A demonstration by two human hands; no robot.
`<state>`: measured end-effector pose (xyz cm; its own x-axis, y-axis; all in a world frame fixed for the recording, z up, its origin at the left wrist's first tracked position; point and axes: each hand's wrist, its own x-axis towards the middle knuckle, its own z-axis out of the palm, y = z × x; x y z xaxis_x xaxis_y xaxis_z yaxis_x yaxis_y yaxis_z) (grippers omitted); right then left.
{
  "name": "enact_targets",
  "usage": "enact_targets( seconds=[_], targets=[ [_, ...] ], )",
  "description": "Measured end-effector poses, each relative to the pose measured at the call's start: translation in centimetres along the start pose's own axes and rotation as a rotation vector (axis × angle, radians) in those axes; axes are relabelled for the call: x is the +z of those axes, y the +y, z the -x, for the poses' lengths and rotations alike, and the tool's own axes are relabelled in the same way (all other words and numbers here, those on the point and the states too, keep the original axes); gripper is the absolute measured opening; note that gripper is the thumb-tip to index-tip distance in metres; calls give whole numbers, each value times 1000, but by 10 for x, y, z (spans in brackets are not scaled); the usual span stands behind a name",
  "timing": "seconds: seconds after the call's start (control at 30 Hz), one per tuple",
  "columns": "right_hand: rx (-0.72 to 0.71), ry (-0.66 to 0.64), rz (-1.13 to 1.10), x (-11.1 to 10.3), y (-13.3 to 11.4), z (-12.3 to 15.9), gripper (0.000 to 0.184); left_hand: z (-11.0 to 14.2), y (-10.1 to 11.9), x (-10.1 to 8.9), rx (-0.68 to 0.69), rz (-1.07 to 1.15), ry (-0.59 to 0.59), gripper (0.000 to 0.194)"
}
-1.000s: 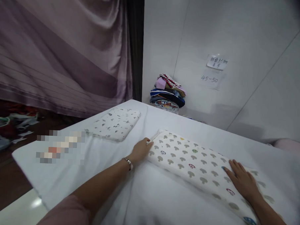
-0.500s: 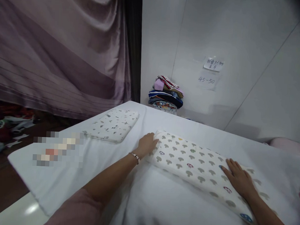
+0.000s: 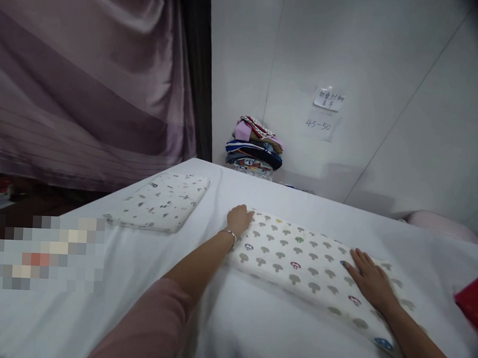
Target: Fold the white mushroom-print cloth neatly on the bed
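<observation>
A folded white cloth with a mushroom print (image 3: pixel 295 255) lies lengthwise in front of me. At its far left corner is my left hand (image 3: pixel 239 221), with a bracelet on the wrist; its fingers are bent around the cloth's edge and partly hidden. My right hand (image 3: pixel 371 280) rests flat on the cloth toward the right end, fingers stretched out and palm down. Further left lies a second folded white cloth (image 3: pixel 162 202) with small grey figures, apart from both hands.
A white sheet covers the table (image 3: pixel 256 317). Behind its far edge rises a pile of folded fabrics (image 3: pixel 254 145) against the wall. A mauve curtain (image 3: pixel 88 77) hangs at left. Something red (image 3: pixel 473 302) shows at the right edge, and a blurred patch (image 3: pixel 49 252) covers the left.
The view has shifted slightly, so most things sit further left. My left hand has curled more at the cloth's corner. My right hand stays flat, and more of the red thing shows.
</observation>
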<state>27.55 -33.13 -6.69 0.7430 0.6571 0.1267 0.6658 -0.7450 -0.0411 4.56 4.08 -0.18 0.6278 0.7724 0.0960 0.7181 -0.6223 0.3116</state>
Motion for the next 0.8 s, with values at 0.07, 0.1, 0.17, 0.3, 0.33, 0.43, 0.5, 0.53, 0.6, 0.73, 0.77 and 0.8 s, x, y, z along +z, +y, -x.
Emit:
enact_targets(
  seconds=[0.07,0.1,0.17,0.3,0.33,0.43,0.5,0.53,0.6,0.73,0.77,0.8],
  targets=[
    [1,8,0,0,0,0,63,-3,-4,4,-6,3,-7,32],
    [2,11,1,1,0,0,63,-5,-5,6,-12,6,-10,32],
    [6,10,4,0,0,1,62,-9,-9,8,-28,12,-20,33],
    [0,-14,5,-1,-1,0,63,-14,-12,6,-56,18,-48,32],
    [1,-18,4,-2,-2,0,63,-14,-11,3,-56,14,-44,31],
    [15,-16,-1,-4,-4,0,63,-10,0,-6,-9,-8,16,29],
    [16,-8,-7,-5,-6,0,61,-5,14,-9,80,-12,70,30],
    [12,-2,-9,-5,-6,0,60,-2,22,-9,160,-6,94,31],
    [5,11,-10,-6,-7,0,59,3,34,-3,368,9,118,31],
    [3,16,-13,-8,-9,1,59,6,38,22,585,-16,20,36],
    [4,12,-15,-8,-9,2,59,5,36,27,576,-28,-8,38],
    [3,9,-18,-9,-10,3,59,5,33,32,567,-35,-23,39]
  ],
)
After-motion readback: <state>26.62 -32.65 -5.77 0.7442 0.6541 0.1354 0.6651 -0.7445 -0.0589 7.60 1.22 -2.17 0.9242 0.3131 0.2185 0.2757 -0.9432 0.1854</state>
